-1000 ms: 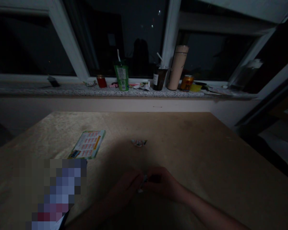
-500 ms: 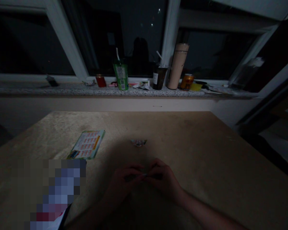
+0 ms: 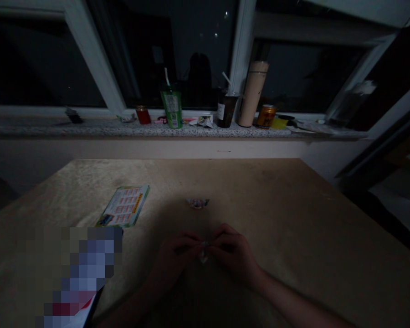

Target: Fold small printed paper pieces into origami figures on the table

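In dim light my left hand (image 3: 174,259) and my right hand (image 3: 234,255) meet over the near middle of the wooden table (image 3: 294,218). Both pinch a small pale scrap, perhaps folded paper or a wrapper (image 3: 204,251), between their fingertips. Their fingers are curled closed around it. A little beyond my hands lies a small crumpled colourful paper piece (image 3: 197,202) on the table.
A printed green-edged card (image 3: 123,206) lies at the left of the table. On the stone window sill (image 3: 89,129) stand a green cup with a straw (image 3: 171,107), a dark cup (image 3: 226,109), a tall beige flask (image 3: 253,93) and two cans (image 3: 266,116).
My two hands have shifted slightly farther away over the table and kept working the small pale scrap between their fingertips. Nothing else has moved.
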A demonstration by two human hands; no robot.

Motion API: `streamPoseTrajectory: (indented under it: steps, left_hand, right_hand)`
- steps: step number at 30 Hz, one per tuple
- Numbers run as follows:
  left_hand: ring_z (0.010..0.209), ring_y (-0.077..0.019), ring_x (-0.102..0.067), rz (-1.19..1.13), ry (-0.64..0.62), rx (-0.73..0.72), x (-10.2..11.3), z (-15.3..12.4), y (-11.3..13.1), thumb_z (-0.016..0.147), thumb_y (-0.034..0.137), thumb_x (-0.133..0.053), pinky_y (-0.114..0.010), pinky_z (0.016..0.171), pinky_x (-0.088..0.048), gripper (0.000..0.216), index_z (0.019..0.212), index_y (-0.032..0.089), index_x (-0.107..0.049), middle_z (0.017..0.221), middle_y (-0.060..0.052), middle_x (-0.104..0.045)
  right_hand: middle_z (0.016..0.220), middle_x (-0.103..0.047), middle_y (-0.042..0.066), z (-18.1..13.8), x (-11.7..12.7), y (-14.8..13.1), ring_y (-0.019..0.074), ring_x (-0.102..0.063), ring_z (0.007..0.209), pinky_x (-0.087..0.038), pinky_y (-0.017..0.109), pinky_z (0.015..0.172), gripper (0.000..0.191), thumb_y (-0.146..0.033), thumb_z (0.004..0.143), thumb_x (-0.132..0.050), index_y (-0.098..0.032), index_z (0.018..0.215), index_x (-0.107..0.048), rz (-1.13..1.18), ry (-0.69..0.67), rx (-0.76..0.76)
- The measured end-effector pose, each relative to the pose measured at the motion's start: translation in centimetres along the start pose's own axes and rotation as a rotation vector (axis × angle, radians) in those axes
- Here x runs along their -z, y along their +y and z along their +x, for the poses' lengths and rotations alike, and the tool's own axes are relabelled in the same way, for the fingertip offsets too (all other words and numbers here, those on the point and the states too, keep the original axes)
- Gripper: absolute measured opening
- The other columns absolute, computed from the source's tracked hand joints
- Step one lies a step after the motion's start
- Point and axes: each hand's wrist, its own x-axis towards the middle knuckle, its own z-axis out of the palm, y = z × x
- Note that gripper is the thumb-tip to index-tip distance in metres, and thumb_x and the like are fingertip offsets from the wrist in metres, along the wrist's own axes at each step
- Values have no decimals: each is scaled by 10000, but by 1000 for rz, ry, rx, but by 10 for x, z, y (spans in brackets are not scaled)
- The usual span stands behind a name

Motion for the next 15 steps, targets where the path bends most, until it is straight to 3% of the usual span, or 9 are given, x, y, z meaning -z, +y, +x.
streamPoseTrajectory:
  steps: [7, 11, 15]
  left_hand:
    - [852, -225, -643, 33, 127, -13, 7, 6, -17, 747, 358, -628, -335, 799, -493, 149, 716, 240, -714, 885, -18, -694]
    - [931, -230, -642, 59, 101, -7, 8, 5, -23, 795, 350, -603, -354, 873, -469, 152, 749, 240, -699, 974, -11, -707]
    - [861, -223, -664, 111, 69, -11, 7, 2, -19, 807, 342, -598, -347, 824, -503, 139, 839, 249, -697, 902, -3, -718]
  right_hand:
    - [761, -590, 29, 7, 8, 5, 147, -560, 693, -439, 243, 576, 159, -312, 735, -718, -194, 635, -680, 49, 123, -30]
    - [773, -639, 34, 8, 9, 4, 155, -592, 707, -456, 244, 584, 131, -311, 731, -715, -204, 658, -695, 92, 111, -54]
    - [797, -673, 40, 6, 7, 3, 161, -621, 728, -478, 251, 619, 102, -290, 732, -716, -205, 676, -705, 107, 68, -75]
